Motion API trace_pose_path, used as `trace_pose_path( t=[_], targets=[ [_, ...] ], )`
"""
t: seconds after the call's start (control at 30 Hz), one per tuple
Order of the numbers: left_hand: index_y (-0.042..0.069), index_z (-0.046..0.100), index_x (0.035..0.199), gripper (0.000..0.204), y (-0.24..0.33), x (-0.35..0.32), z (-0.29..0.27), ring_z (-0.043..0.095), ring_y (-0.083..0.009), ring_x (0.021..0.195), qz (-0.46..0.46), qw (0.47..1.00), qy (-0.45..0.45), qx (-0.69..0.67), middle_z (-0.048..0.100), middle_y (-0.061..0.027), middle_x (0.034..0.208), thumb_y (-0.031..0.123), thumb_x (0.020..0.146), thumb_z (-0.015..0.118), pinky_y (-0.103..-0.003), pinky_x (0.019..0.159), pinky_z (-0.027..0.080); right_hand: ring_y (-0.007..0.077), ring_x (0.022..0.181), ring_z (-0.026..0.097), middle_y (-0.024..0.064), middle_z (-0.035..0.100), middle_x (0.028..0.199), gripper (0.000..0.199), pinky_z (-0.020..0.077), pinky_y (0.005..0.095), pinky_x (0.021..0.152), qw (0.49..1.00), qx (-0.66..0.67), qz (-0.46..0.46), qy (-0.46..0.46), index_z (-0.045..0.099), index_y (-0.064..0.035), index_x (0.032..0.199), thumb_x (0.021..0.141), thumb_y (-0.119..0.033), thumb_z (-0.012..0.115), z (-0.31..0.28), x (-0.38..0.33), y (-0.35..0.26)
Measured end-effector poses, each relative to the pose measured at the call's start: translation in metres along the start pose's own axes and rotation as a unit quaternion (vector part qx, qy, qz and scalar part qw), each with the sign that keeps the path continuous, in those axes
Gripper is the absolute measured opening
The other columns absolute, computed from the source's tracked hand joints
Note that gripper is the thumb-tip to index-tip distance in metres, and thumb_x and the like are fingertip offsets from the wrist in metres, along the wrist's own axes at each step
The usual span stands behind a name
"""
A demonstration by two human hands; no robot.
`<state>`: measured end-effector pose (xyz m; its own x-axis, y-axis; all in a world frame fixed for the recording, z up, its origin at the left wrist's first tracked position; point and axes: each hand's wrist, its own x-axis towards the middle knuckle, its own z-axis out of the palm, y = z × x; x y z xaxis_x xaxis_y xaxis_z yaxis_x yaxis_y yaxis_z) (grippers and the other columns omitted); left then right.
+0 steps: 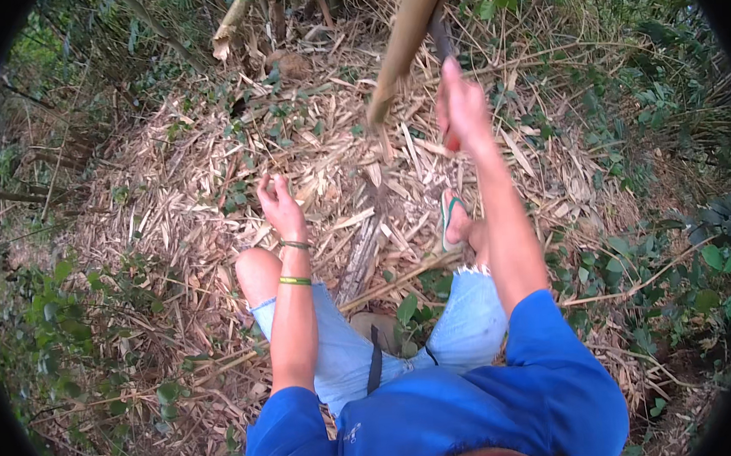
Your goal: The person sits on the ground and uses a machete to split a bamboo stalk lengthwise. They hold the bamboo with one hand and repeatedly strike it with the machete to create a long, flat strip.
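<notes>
My right hand [464,107], raised ahead of me on the right and slightly blurred, is wrapped round the handle of a machete [443,38]. Its dark blade points away from me, and a bit of orange-red handle shows below the fist. Just left of the blade a thick tan bamboo pole [408,51] slants down from the top edge, its near end jagged. Whether blade and pole touch, I cannot tell. My left hand [280,208] hovers above my left knee with nothing in it, its fingers loosely bent and apart.
Dry bamboo chips and leaves [185,190] cover the ground. A weathered log [363,253] lies between my legs, and a thin cane [403,280] crosses it. Another broken bamboo stem [237,21] leans at the top. Green undergrowth [76,333] grows on both sides. My sandalled foot [456,219] is on the right.
</notes>
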<state>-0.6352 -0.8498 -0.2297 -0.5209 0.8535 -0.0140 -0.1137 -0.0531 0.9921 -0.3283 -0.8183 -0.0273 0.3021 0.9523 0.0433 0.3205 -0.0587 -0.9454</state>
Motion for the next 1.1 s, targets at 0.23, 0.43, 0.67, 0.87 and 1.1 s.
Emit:
trace_pose_path(
  t=[0.23,0.43,0.67,0.87,1.1],
  targets=[
    [-0.003,0.052,0.131,0.046,-0.017,0.018,-0.031,0.062,-0.0163,0.094,-0.016,0.999,0.021,0.02,0.072,-0.0124,0.099,0.033,0.104,0.058,-0.031,0.088,0.046,0.0091,0.045,0.046,-0.0018,0.045,0.057,0.058,0.0397,0.026,0.042,0.975,0.166,-0.146,0.025,0.054,-0.008,0.088,0.099,-0.065,0.046,-0.013,-0.002,-0.163],
    [-0.003,0.05,0.133,0.044,-0.002,0.033,-0.042,0.064,-0.018,0.104,-0.053,0.996,-0.006,-0.068,0.067,-0.0139,0.112,0.028,0.104,0.059,-0.03,0.098,0.046,0.021,0.045,0.056,0.008,0.055,0.053,0.068,0.0453,0.0366,0.045,0.97,-0.199,0.12,0.069,0.061,-0.0042,0.072,0.101,-0.063,0.041,0.135,-0.09,0.261],
    [-0.002,0.052,0.13,0.041,-0.011,0.044,-0.089,0.063,-0.0174,0.1,-0.043,0.997,0.058,-0.001,0.069,-0.0131,0.105,0.03,0.105,0.055,-0.031,0.092,0.047,0.0156,0.042,0.049,-0.001,0.049,0.051,0.062,0.0424,0.0348,0.043,0.98,-0.048,0.187,-0.036,0.056,-0.0108,0.069,0.101,-0.062,0.044,0.134,-0.036,0.116],
    [-0.003,0.051,0.132,0.046,-0.028,0.074,-0.054,0.061,-0.018,0.101,-0.051,0.997,0.038,-0.034,0.071,-0.0121,0.104,0.035,0.106,0.051,-0.032,0.096,0.042,0.0064,0.05,0.043,-0.0022,0.048,0.063,0.061,0.0394,0.0245,0.045,0.995,0.043,-0.085,0.019,0.056,-0.0057,0.093,0.099,-0.066,0.048,0.043,0.081,-0.11],
    [0.0,0.053,0.131,0.044,-0.043,0.098,-0.063,0.06,-0.0121,0.098,-0.06,0.996,0.043,-0.04,0.072,-0.0075,0.103,0.037,0.107,0.049,-0.028,0.086,0.041,0.0122,0.054,0.053,0.0061,0.06,0.07,0.062,0.0418,0.0288,0.048,0.996,-0.065,0.055,0.038,0.057,-0.0078,0.09,0.1,-0.067,0.041,0.126,0.027,0.061]
  ],
)
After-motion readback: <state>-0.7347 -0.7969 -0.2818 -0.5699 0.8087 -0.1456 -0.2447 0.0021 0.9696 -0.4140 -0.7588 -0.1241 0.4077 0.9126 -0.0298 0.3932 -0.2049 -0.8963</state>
